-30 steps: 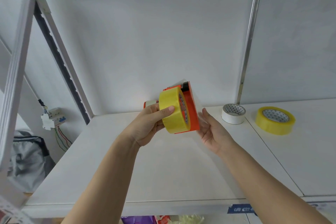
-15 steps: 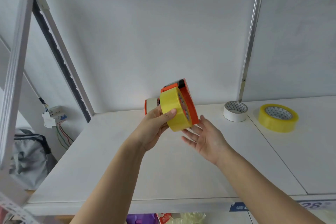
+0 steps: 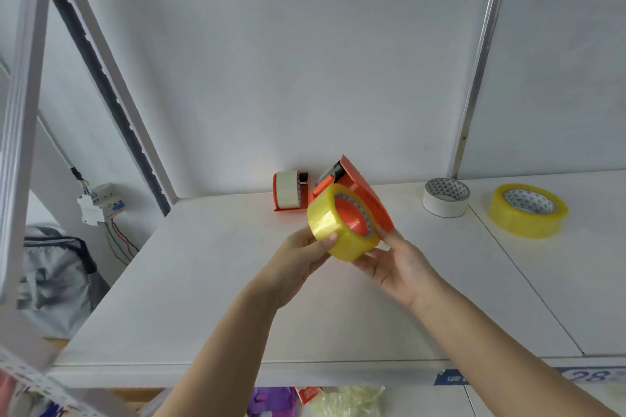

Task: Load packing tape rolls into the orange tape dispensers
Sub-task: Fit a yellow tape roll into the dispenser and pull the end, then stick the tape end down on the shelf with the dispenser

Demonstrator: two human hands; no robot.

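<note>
Above the white shelf point(image 3: 237, 298) I hold an orange tape dispenser point(image 3: 367, 193) with a yellow tape roll point(image 3: 333, 230) seated on its orange hub. My left hand point(image 3: 298, 261) grips the roll's outer face with the thumb on top. My right hand point(image 3: 396, 264) cups the roll and dispenser from below and the right. Behind them a second orange dispenser point(image 3: 290, 191), loaded with a pale roll, stands on the shelf near the back wall.
A white tape roll point(image 3: 445, 197) and another yellow roll point(image 3: 528, 210) lie flat on the shelf to the right. Shelf uprights rise at the left point(image 3: 111, 85) and right point(image 3: 477, 61). A grey bag point(image 3: 57, 267) sits at lower left.
The dispenser and roll have turned so the hub faces me, and dropped lower. My right hand, open and apart half a second ago, now holds them from below.
</note>
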